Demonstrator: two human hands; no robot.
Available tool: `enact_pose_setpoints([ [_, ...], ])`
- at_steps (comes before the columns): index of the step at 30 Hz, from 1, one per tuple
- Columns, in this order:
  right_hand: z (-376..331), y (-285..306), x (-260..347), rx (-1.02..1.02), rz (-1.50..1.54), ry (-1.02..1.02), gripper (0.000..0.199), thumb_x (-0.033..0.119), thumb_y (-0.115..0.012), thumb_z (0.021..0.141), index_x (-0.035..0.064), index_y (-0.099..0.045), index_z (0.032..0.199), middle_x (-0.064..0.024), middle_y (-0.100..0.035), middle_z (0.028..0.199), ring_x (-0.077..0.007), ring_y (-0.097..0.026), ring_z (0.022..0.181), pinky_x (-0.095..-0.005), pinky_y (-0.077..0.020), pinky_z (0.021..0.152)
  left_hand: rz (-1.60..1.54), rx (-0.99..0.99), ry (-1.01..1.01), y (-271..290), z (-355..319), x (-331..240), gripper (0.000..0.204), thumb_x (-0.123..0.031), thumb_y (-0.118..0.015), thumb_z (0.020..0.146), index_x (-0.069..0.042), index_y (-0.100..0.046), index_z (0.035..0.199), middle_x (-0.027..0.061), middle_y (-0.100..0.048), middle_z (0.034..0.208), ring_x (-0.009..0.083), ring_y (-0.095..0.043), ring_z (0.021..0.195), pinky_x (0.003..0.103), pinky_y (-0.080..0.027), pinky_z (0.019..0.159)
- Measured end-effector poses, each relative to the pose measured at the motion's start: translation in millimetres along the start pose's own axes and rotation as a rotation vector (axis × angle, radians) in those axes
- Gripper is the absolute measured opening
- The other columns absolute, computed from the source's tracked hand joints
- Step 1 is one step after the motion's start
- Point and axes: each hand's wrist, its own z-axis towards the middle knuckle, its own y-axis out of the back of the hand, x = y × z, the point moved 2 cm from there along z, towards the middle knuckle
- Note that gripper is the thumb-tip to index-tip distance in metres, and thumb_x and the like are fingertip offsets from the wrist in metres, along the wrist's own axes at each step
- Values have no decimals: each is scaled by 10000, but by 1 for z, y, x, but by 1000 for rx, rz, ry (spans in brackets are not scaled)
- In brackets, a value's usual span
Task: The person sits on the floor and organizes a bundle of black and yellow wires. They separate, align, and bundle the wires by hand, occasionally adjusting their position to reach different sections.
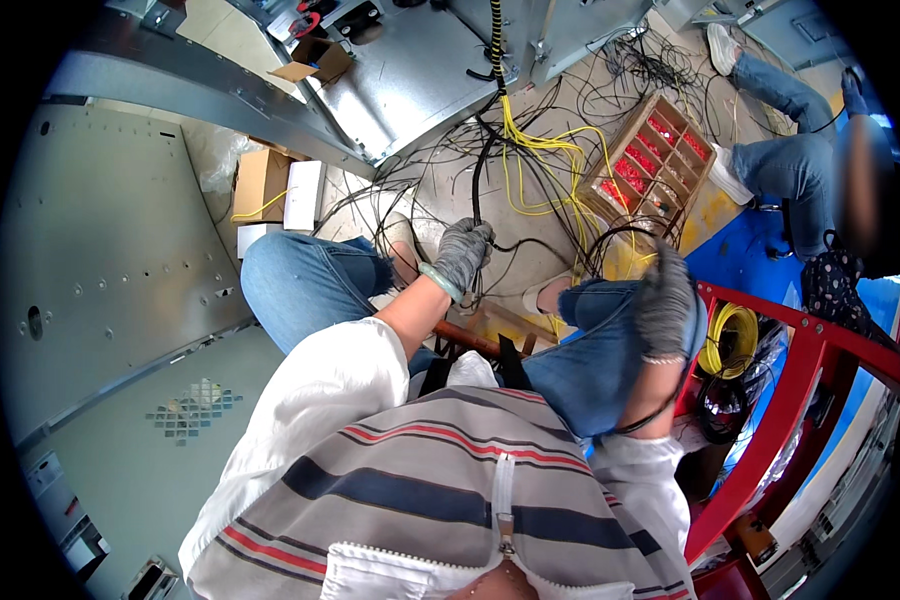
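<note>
My left hand (462, 252), in a grey work glove, is closed around a bundle of black wires (476, 170) that runs up toward a tangle of black and yellow wires (540, 150) on the floor. My right hand (664, 300), also gloved in grey, rests on my right knee; a thin black wire arcs over the knee toward it, and I cannot tell whether its fingers grip it. I sit with both knees in blue jeans, wearing a striped top with white sleeves.
A wooden tray of red parts (650, 165) lies on the floor to the right. Another person in jeans (785, 165) sits at the upper right. Grey metal panels (100, 260) stand at my left, cardboard boxes (262, 182) beyond them, and a red metal frame (810, 370) with a yellow wire coil to my right.
</note>
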Motion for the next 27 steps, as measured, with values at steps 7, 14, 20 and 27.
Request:
enact_pose_setpoints([
  [7,-71,-141,74,490,901,-223,229,132,-478,783,22,-510,981,-108,-563,897,-212,-531,813,-290,-412,742,-105,120,-86,-17,-14,-15,136,-132,-514,792,-15,-551,851,35,-559,728,91,-495,587,208,-425,514],
  [14,-71,-148,80,520,448,-204,234,211,-467,798,16,-499,924,-150,-582,822,-303,-562,729,-365,-439,645,659,173,-486,4,-4,-16,338,-340,-510,809,-12,-589,824,40,-530,604,90,-457,499,224,-391,476],
  [20,-75,-160,56,487,267,-3,251,222,-440,815,12,-522,925,-177,-565,731,-305,-554,683,-371,-428,590,314,326,-68,7,-14,-15,228,-282,-556,795,-58,-602,806,-32,-508,577,41,-387,424,177,-292,371],
  [27,-71,-152,73,811,972,-605,308,271,-535,773,-10,-535,899,-99,-562,734,-145,-507,612,-275,-422,580,338,330,-54,1,-26,-26,207,-243,-587,774,-37,-587,802,-20,-526,595,38,-390,419,161,-284,365],
])
